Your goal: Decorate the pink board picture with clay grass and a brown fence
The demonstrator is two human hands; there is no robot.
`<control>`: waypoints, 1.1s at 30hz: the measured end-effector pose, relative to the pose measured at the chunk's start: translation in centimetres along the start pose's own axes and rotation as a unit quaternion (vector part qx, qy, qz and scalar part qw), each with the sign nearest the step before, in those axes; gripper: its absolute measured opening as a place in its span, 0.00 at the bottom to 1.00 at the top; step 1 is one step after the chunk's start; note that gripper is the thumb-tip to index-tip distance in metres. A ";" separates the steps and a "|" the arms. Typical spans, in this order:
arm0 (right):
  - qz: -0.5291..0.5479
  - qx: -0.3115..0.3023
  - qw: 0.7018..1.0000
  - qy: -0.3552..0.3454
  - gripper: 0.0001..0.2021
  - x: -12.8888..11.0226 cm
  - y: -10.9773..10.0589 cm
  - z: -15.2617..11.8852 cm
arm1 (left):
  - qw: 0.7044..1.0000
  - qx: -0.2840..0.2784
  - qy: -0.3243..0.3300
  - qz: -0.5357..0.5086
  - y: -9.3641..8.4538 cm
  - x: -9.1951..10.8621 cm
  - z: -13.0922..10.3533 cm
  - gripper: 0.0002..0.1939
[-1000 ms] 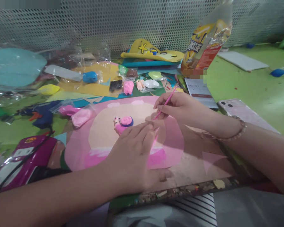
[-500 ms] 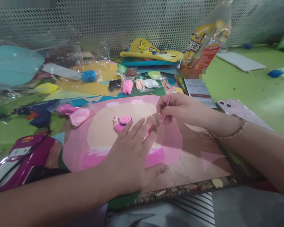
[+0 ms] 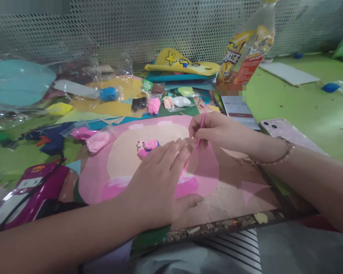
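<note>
My left hand lies flat over a pink and cream paper shape, fingers stretched out side by side and thumb apart. Beneath its fingers some pink material shows in part; the rest is covered. Just beyond the fingertips, my right hand pinches a thin pink stick, tilted, its lower end near the paper. A small clay snail with a pink spiral shell and blue edging rests on the cream area, partly behind my left fingers. Brighter pink clay is spread along the shape's lower part.
Bagged pink clay lies at the left, near a magenta case. Behind are more clay packets, a yellow hat-shaped craft and a plastic bottle. Two phones, one with a pink case, lie to the right.
My left fingers have drawn closer together, covering more of the pink material below them. My right hand keeps its pinch on the stick in nearly the same place. The view has shifted slightly.
</note>
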State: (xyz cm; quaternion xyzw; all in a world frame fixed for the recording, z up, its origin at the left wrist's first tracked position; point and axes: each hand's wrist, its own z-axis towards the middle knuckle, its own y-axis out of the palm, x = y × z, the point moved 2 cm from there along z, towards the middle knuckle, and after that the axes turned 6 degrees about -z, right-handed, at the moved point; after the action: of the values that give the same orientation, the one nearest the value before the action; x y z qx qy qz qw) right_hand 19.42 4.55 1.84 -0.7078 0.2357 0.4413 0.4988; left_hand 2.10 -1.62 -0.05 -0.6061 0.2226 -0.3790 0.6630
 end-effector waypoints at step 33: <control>0.027 -0.053 0.998 0.006 0.09 0.0 0.7 -0.1 | 0.997 -0.035 0.046 0.047 -0.4 1.2 -0.8 0.28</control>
State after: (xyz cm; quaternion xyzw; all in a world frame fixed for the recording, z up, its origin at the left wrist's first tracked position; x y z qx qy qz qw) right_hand 18.91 4.24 1.56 -0.7295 0.2340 0.4620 0.4468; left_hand 2.13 -3.09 0.45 -0.6001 0.2942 -0.3665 0.6473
